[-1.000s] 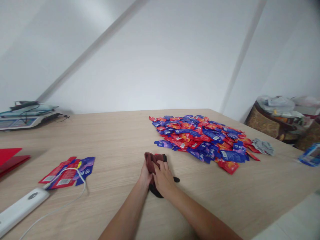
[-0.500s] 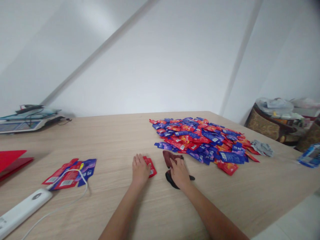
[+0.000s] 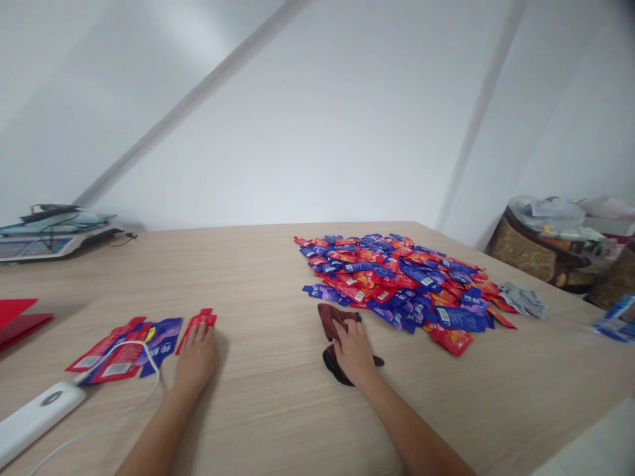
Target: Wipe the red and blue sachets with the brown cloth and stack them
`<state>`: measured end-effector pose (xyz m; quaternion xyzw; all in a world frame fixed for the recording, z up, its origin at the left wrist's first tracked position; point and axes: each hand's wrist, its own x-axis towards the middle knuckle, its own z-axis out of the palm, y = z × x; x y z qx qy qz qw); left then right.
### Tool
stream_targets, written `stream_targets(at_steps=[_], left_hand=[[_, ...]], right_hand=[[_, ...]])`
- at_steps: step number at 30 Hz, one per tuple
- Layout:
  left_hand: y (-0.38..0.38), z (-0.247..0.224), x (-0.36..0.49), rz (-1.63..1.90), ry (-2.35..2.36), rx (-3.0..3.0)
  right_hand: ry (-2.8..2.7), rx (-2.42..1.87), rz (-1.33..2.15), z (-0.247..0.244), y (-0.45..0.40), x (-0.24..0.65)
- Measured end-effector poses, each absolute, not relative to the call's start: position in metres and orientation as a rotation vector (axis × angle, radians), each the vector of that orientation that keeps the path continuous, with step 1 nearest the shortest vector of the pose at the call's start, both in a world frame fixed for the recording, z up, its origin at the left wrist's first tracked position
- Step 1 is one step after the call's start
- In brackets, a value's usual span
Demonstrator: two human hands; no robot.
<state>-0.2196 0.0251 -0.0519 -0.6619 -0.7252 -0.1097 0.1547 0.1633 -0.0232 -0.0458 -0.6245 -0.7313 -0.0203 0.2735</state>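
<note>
My left hand (image 3: 197, 354) lies over a red sachet (image 3: 202, 316) on the table, its fingers stretched out flat along it. Just left of it, a few red and blue sachets (image 3: 166, 337) overlap in a small group. My right hand (image 3: 353, 350) is closed on a crumpled maroon and black cloth (image 3: 327, 322), its fingertips pressed into the folds. Beyond that hand spreads a large pile of red and blue sachets (image 3: 381, 277).
A white power strip (image 3: 37, 420) with a looping cable rests at the front left, near a red folder (image 3: 22, 330). A scale (image 3: 54, 244) with things stacked on it stands at the back left. Right of the pile lie a grey cloth (image 3: 523, 299) and a blue-labelled bottle (image 3: 619, 318).
My left hand has slid left with the red sachet, bringing it beside the small group. My right hand stays on the maroon and black cloth. The view has shifted slightly.
</note>
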Motion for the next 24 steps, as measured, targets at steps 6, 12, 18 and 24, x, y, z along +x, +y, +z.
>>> stream_targets(at_steps=[6, 12, 18, 24], left_hand=[[0.009, -0.06, -0.302, 0.116, -2.152, -1.464], [0.032, -0.049, -0.219, -0.066, -2.009, -1.705], [0.097, -0.036, -0.031, -0.464, -1.883, -2.407], [0.11, -0.037, 0.057, -0.273, -1.651, -2.774]], right_hand=[[-1.947, -1.642, -0.022, -0.049, -0.021, 0.165], [-1.871, -1.589, 0.048, -0.053, -0.016, 0.165], [-1.649, -1.521, 0.185, -0.06, -0.004, 0.171], [-1.431, -1.391, 0.279, -0.063, -0.001, 0.177]])
